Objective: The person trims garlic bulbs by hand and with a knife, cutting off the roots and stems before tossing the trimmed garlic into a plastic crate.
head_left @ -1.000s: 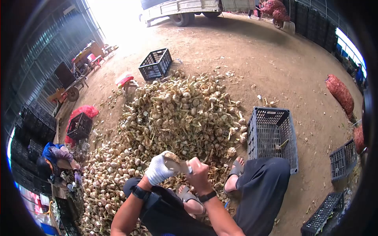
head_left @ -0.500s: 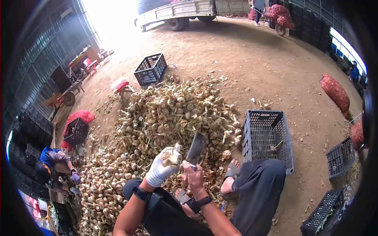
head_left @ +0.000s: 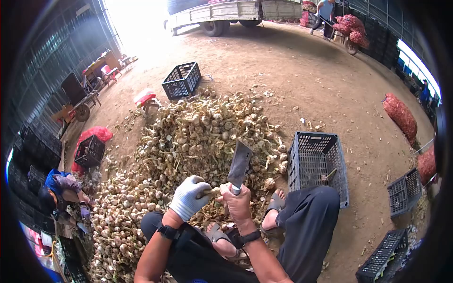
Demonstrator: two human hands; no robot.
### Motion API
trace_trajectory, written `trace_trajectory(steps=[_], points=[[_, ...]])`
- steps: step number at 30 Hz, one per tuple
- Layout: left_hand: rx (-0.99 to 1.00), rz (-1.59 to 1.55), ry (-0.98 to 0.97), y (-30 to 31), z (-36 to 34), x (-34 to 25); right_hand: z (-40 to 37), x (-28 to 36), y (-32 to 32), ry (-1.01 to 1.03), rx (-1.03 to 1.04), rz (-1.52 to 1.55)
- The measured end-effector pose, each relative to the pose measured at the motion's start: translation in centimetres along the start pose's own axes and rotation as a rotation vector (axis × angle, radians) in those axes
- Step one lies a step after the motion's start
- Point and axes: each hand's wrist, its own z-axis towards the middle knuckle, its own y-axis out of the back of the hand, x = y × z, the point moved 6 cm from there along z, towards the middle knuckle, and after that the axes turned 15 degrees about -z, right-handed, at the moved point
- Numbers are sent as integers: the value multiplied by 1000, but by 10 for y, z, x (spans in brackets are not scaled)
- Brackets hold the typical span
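Lower centre: gloved left hand (head_left: 188,199) closed round a garlic (head_left: 210,192), stalk offered to the cleaver (head_left: 239,162); bare right hand (head_left: 238,203) grips its handle, blade up, clear of the glove. Crate (head_left: 316,137) sits handy, right

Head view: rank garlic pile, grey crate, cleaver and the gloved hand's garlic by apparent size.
1. garlic pile
2. grey crate
3. cleaver
4. held garlic, partly hidden by the left hand

I've got a pale garlic bulb (head_left: 209,192) pinched in my gloved left hand (head_left: 188,199), its stalk end pointing right. The cleaver (head_left: 239,162) stands blade-up, slightly tilted, in my right hand (head_left: 238,203) just beside it.
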Motion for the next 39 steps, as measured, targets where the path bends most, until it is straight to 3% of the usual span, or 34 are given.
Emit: trace_trajectory(steps=[4,6,7,9,11,13,15,17,19,21,22,24,26,27,29,31,33,35,37,39], points=[[-62,-69,67,4,-3,8,-5,13,0,148,-49,-257],[-108,-219,265,8,-6,21,-8,18,-3,259,-44,-509],[-111,-220,267,9,-7,23,-9,17,-4,258,-41,-511],[-111,-266,267,8,-9,26,-14,24,-10,443,-42,-698],[-106,-283,236,9,-10,26,-15,15,-12,443,-37,-743],[-104,-296,208,10,-13,28,-16,1,-10,404,-105,-733],[-113,-323,182,12,-12,36,-23,-55,1,302,-103,-880],[-132,-377,252,20,-9,35,-38,-148,19,33,14,-1063],[-119,-368,321,19,-15,42,-54,-174,28,-169,6,-1062],[-124,-306,333,23,-20,41,-54,-192,36,-222,-47,-1020],[-167,-208,250,32,-19,38,-51,-192,40,-124,-134,-1041],[-257,-34,151,63,-31,51,-45,-194,54,-194,-189,-1017],[-545,-255,479,125,-78,98,-40,-184,74,-140,-335,-1096],[-701,-384,487,171,-114,124,-34,-213,93,-225,-404,-1011],[-596,-1543,129,257,-196,188,-34,-203,112,-342,-543,-987],[-1478,-1144,345,301,-303,200,-39,-178,110,-461,-550,-807],[-1878,-1249,503,280,-346,214,-37,-188,111,-461,-544,-850],[-1454,-1089,645,249,-400,282,-37,-187,105,-434,-487,-831],[-1334,-1228,889,170,-333,256,-38,-203,106,-420,-462,-863],[-993,-832,968,116,-271,260,-37,-210,105,-427,-476,-737]])
